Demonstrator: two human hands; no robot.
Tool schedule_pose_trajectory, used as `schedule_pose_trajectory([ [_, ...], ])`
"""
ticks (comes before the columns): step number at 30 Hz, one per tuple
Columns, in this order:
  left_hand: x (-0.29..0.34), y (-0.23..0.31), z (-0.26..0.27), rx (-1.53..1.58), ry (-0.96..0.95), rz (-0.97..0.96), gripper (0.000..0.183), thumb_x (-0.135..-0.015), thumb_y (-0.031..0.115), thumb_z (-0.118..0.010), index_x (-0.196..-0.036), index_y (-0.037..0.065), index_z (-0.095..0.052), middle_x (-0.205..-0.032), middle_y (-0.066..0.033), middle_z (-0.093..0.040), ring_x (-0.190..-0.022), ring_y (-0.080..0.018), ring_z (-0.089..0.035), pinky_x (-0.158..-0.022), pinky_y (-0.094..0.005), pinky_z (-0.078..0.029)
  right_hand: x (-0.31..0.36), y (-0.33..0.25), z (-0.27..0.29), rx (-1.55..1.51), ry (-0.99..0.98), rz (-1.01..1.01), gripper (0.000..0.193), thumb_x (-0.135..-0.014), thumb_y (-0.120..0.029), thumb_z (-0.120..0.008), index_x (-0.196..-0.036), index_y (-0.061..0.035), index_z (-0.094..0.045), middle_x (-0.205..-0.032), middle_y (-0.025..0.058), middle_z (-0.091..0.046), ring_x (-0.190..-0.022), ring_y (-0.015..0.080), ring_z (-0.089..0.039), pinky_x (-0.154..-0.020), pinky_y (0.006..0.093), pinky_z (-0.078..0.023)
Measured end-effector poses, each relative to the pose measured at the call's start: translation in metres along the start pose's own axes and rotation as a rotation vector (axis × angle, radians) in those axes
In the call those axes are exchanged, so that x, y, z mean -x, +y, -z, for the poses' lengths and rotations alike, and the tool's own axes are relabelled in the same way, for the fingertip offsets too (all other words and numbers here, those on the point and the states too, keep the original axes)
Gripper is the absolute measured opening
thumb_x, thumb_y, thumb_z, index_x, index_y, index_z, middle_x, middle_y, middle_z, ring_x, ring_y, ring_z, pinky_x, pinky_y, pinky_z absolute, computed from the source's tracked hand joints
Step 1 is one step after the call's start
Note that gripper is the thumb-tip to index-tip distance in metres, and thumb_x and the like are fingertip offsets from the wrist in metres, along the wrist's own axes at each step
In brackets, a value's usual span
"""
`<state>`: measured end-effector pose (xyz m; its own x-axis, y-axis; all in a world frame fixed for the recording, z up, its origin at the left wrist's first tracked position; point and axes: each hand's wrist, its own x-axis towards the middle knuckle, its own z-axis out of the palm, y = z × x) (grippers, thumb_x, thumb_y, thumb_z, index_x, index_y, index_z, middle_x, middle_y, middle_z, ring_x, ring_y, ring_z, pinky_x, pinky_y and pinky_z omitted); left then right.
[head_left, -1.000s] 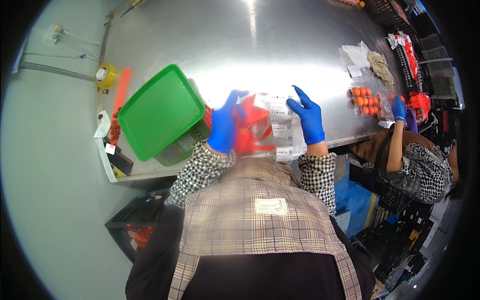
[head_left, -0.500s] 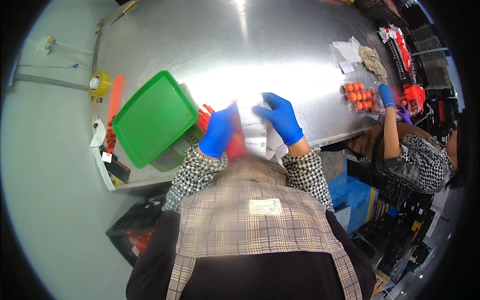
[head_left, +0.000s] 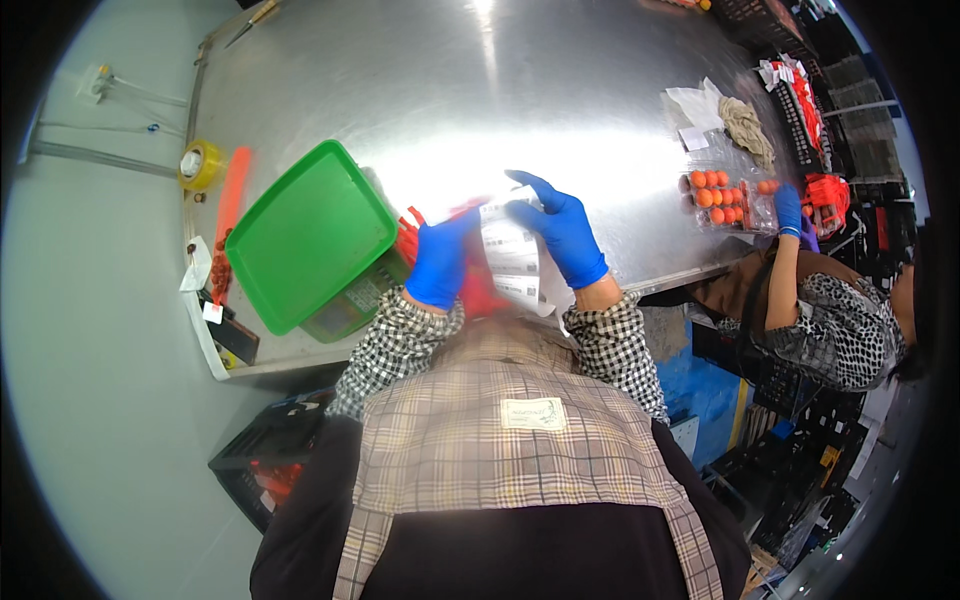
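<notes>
My left hand (head_left: 440,262), in a blue glove, is closed on red netting (head_left: 481,292) that hangs blurred between my hands. A strip of white printed labels (head_left: 512,250) runs down beside the netting. My right hand (head_left: 566,235), also gloved in blue, pinches the upper part of that strip between thumb and fingers. More of the pale strip curls below my right palm. Left of my left hand, a green lid or tray (head_left: 312,238) tops a clear green-tinted container (head_left: 345,312). Some red strands (head_left: 408,236) show between the container and my left hand.
A steel table (head_left: 420,90) spans the view. Tape (head_left: 201,165), red netting (head_left: 229,205) and a knife (head_left: 252,22) lie along its left side. At right, a co-worker's blue-gloved hand (head_left: 788,210) is beside a clear pack of orange round items (head_left: 716,196). A crate (head_left: 265,450) stands below left.
My right hand's fingers have shifted slightly, and the label strip is turned a little between my hands. The co-worker's hand has moved lower, uncovering more orange items.
</notes>
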<state>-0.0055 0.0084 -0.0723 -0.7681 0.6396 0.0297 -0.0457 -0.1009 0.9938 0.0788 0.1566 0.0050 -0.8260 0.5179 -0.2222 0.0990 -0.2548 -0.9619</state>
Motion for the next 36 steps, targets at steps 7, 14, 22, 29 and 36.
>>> schedule_pose_trajectory([
  [7,-0.002,-0.001,0.008,0.184,-0.008,0.178,0.024,-0.096,0.008,-0.057,-0.118,0.000,-0.064,-0.108,-0.0102,-0.068,-0.099,-0.0199,-0.064,-0.084,-0.0330,-0.051,-0.013,0.024,0.013,0.040,0.062,-0.068,0.018,-0.088,-0.021,-0.073,-0.089,-0.0036,-0.073,-0.079,0.0021,-0.069,-0.070,0.0099,-0.062,-0.063,0.0240,-0.051],
  [14,-0.008,-0.006,0.011,0.438,-0.059,0.332,0.031,-0.098,0.015,-0.056,-0.125,-0.002,-0.057,-0.102,-0.0063,-0.065,-0.091,-0.0133,-0.061,-0.082,-0.0255,-0.051,-0.010,0.026,0.019,0.088,-0.010,-0.114,0.019,-0.090,-0.018,-0.070,-0.100,-0.0008,-0.072,-0.088,0.0028,-0.071,-0.077,0.0097,-0.064,-0.069,0.0244,-0.052],
  [22,-0.008,0.006,0.005,0.390,0.106,0.427,0.011,-0.097,0.007,-0.058,-0.099,0.002,-0.067,-0.074,0.0032,-0.055,-0.068,-0.0067,-0.051,-0.062,-0.0230,-0.042,-0.019,0.036,0.023,0.012,0.116,-0.088,0.020,-0.091,-0.018,-0.070,-0.101,-0.0013,-0.071,-0.089,0.0048,-0.071,-0.075,0.0118,-0.066,-0.068,0.0251,-0.054],
  [29,-0.004,0.024,-0.005,0.364,0.158,0.331,0.020,-0.095,0.006,-0.057,-0.109,-0.003,-0.068,-0.077,0.0020,-0.059,-0.073,-0.0078,-0.054,-0.065,-0.0221,-0.043,-0.003,0.013,0.008,-0.010,0.048,-0.094,0.019,-0.083,-0.017,-0.078,-0.093,-0.0021,-0.073,-0.084,0.0027,-0.071,-0.070,0.0093,-0.063,-0.062,0.0222,-0.051],
  [36,-0.005,0.020,-0.009,0.457,0.240,0.420,0.014,-0.095,0.008,-0.057,-0.096,0.000,-0.068,-0.076,0.0016,-0.057,-0.068,-0.0072,-0.050,-0.060,-0.0225,-0.039,-0.007,0.038,-0.009,0.003,0.208,-0.102,0.016,-0.084,-0.019,-0.078,-0.080,-0.0047,-0.072,-0.070,-0.0034,-0.064,-0.060,0.0052,-0.055,-0.054,0.0210,-0.044],
])
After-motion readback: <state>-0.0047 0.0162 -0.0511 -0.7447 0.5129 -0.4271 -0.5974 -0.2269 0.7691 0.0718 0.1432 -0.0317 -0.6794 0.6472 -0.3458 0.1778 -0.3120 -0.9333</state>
